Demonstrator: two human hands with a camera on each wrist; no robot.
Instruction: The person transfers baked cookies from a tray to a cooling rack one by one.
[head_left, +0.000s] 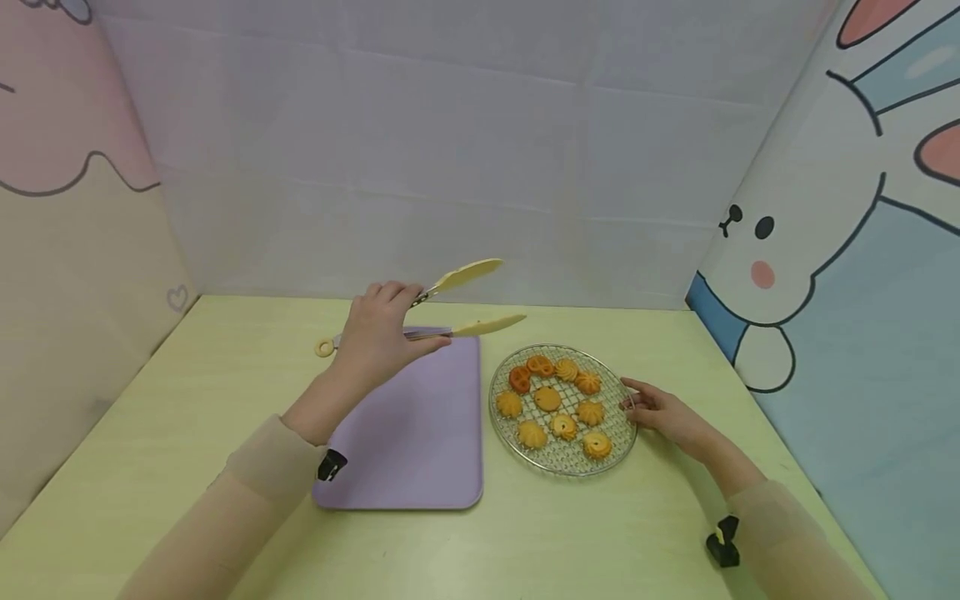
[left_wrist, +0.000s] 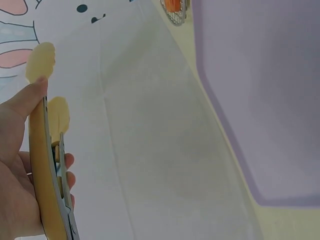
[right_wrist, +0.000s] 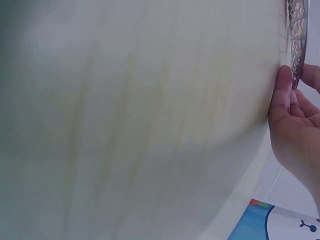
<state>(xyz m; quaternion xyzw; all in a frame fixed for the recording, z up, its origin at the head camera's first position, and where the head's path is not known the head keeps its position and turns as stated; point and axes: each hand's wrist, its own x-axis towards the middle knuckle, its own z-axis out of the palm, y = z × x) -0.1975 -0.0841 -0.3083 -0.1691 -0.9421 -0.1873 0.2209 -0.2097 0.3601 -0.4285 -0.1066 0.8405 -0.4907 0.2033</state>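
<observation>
In my left hand [head_left: 372, 337] I hold a pair of tongs [left_wrist: 42, 165] with pale yellow scalloped tips, its arms spread apart and nothing between the tips. The tongs are raised over the far part of a purple tray [head_left: 420, 450], tips pointing right. To the right of the tray lies a round wire-mesh rack [head_left: 502, 429] bearing several cookies [head_left: 590, 412], some flower-shaped, and two darker pretzel-shaped ones [head_left: 540, 365] near its far left edge. My right hand [head_left: 675, 421] pinches the rack's right rim between thumb and fingers, as the right wrist view shows.
Everything stands on a pale yellow table [head_left: 555, 533]. A white wall covering [head_left: 465, 150] rises behind its far edge, and printed panels with cartoon figures [head_left: 780, 275] stand on both sides.
</observation>
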